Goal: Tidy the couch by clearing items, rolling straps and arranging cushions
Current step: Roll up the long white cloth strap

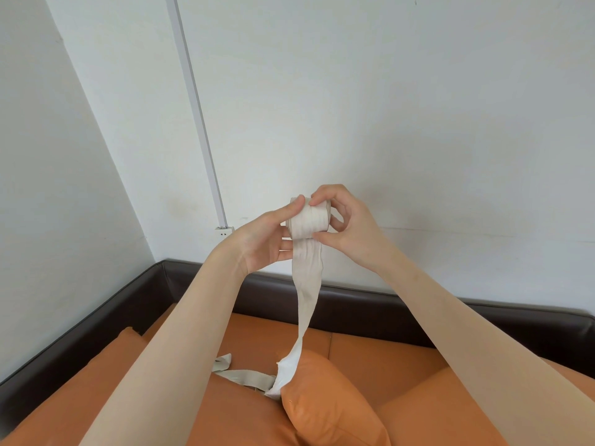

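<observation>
I hold a cream fabric strap, partly wound into a roll (308, 220), up in front of the white wall. My left hand (267, 236) grips the roll's left end, thumb on top. My right hand (346, 220) pinches its right side with thumb and fingers. The strap's loose tail (304, 304) hangs down from the roll to the couch, where it bunches beside an orange cushion (328, 403) and trails left across the seat (244, 376).
The couch has orange seat pads (386, 358) and a dark brown back and arm rim (354, 304). Another orange cushion (106, 365) lies at the left. A white wall conduit (199, 117) ends at a small box above the couch corner.
</observation>
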